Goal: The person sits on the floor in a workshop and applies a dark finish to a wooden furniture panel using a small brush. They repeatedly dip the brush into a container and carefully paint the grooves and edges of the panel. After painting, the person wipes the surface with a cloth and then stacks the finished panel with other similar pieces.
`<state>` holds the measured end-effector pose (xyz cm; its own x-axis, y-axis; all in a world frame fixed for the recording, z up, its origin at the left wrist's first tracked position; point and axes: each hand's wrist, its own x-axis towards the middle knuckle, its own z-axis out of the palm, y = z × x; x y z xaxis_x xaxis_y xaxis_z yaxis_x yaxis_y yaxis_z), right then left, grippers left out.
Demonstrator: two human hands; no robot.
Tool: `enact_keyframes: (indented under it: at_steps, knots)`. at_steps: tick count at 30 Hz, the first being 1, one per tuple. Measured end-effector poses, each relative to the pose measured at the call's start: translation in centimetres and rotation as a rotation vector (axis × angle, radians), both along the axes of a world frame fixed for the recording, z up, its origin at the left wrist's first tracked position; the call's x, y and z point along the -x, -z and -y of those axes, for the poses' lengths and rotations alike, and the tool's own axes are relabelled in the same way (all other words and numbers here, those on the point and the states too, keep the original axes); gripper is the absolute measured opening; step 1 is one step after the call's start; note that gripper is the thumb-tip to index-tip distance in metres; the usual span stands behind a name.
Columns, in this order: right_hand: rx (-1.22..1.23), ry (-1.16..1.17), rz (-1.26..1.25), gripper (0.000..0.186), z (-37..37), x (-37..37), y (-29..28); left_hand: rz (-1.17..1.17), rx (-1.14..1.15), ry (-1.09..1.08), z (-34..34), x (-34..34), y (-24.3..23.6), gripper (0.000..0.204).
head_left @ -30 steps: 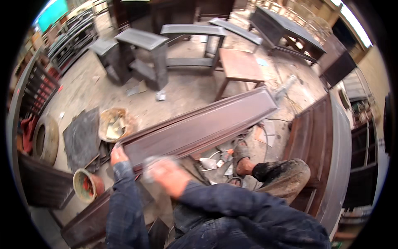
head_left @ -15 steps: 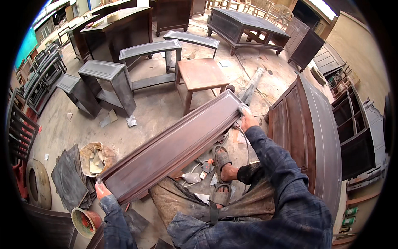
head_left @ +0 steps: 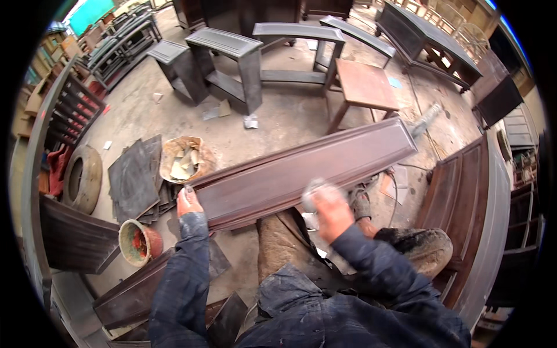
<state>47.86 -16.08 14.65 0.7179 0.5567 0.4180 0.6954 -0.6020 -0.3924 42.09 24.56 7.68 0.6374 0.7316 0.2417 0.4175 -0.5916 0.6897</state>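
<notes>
Dark brown wood forms the long panel (head_left: pixel 307 168), which in the head view lies slantwise in front of the person, its right end farther from the body than its left end. The left hand (head_left: pixel 188 202) is closed at the near left corner of this panel and grips its edge. The right hand (head_left: pixel 332 213) is blurred; its fingers seem bent around a pale grey thing (head_left: pixel 312 190), of which I cannot tell the kind. This thing is at the near long edge of the panel, and whether it presses on the wood is not clear. Just beyond the left hand stands a worn basin (head_left: pixel 206 163) with pale scraps (head_left: pixel 185 165), and beside it lie dark flat sheets (head_left: pixel 134 180). To the left of the blue sleeve (head_left: pixel 184 278) is a reddish pot (head_left: pixel 153 242). Beyond the panel, on the grey floor (head_left: pixel 284 124), stands a brown stool (head_left: pixel 366 87).
</notes>
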Motion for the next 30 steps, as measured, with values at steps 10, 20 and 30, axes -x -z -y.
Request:
enact_keyframes:
  at_steps: [10,20,30]
  knots:
    - [0.053,-0.275,-0.058,0.054,-4.8,-0.1,-1.9,-0.018,-0.128,-0.031,1.5,-0.9,-1.0,0.039]
    - [0.827,0.342,-0.076,0.046,41.9,-12.7,4.9,0.012,-0.171,-0.005,4.4,-2.6,-3.8,0.04]
    - [0.489,0.176,-0.103,0.058,29.9,-12.2,-0.5,-0.003,-0.191,-0.131,3.5,-0.4,-2.9,0.053]
